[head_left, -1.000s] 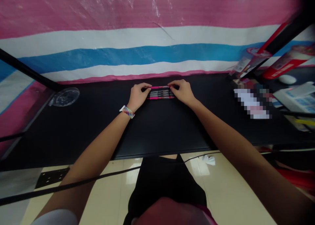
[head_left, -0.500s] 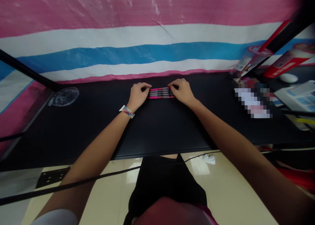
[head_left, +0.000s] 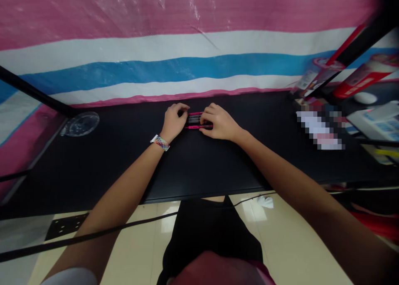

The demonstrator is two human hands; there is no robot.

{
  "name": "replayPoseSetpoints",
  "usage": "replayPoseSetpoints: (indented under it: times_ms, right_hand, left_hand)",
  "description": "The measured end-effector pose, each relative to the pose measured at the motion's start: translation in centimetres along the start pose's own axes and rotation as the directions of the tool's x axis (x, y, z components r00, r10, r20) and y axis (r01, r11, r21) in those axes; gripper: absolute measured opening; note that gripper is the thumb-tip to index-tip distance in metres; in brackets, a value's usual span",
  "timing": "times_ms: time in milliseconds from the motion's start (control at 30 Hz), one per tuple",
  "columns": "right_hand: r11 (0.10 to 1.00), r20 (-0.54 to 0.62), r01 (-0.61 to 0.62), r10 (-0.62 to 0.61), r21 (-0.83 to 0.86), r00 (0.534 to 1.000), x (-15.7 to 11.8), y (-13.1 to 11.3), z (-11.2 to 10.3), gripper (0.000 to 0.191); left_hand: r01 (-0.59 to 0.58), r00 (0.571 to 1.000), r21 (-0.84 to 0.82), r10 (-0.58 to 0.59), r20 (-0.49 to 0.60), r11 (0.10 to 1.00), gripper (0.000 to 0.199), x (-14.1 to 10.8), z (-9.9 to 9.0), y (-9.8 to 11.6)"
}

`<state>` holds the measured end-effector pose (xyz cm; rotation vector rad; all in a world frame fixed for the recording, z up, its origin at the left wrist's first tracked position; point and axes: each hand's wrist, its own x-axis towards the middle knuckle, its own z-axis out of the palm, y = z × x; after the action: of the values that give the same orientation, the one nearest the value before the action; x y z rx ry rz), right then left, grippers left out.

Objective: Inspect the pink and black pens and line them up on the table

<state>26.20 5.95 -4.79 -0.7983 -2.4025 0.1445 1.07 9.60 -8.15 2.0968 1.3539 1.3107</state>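
Several slim pens (head_left: 194, 119), grey in the middle and pink at the outer sides, lie side by side on the black table. My left hand (head_left: 174, 121) is curled round their left ends, its thumb and fingertips against the row. Over the right part of the row is my right hand (head_left: 222, 122), with bent fingers and its thumb at the near side. It grips a pink pen (head_left: 193, 127), which lies slightly apart from the others on the side towards me. My right fingers hide the right ends of the pens.
A clear round plastic lid (head_left: 81, 124) lies at the left on the black table (head_left: 199, 168). To the right stand a clear tub (head_left: 318, 75), a red-and-white container (head_left: 363, 79) and a white rounded object (head_left: 365, 98). A striped sheet (head_left: 174, 65) hangs behind; a black cable (head_left: 137, 222) crosses below the table edge.
My right hand has moved left from the pens' right ends to over the row. The nearest pink pen has come towards me, leaving a small gap. My left hand has barely moved.
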Motion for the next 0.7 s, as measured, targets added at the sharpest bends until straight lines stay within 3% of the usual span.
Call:
replayPoseSetpoints:
  times_ms: [200, 333, 467, 567, 700]
  right_hand:
    - [0.997, 0.044, -0.002, -0.002, 0.080, 0.999, -0.2, 0.0, -0.2, 0.013]
    - [0.972, -0.071, -0.106, 0.124, 0.208, 0.990, -0.3, 0.1, -0.2, 0.018]
    - [0.905, -0.159, -0.205, 0.280, 0.373, 0.947, -0.2, 0.4, -0.7, 0.023]
    - [0.806, -0.168, -0.310, 0.444, 0.504, 0.880, 0.0, 0.8, -1.0, 0.027]
    - [0.560, -0.100, -0.333, 0.605, 0.759, 0.790, 0.0, 2.0, -1.0, 0.025]
  left_hand:
    - [-0.058, 0.997, -0.024, 0.057, -0.043, 0.998, 0.011, -0.1, -0.5, 1.5]
    - [-0.154, 0.988, -0.012, 0.154, 0.020, 0.988, 0.032, -0.4, -1.1, 3.4]
    - [-0.208, 0.976, 0.044, 0.205, 0.068, 0.977, 0.022, -0.6, -1.2, 4.5]
    - [-0.185, 0.983, 0.005, 0.184, 0.023, 0.983, 0.013, -0.6, -1.2, 4.6]
    - [-0.157, 0.986, -0.061, 0.154, -0.060, 0.986, 0.008, -0.5, -1.3, 4.5]
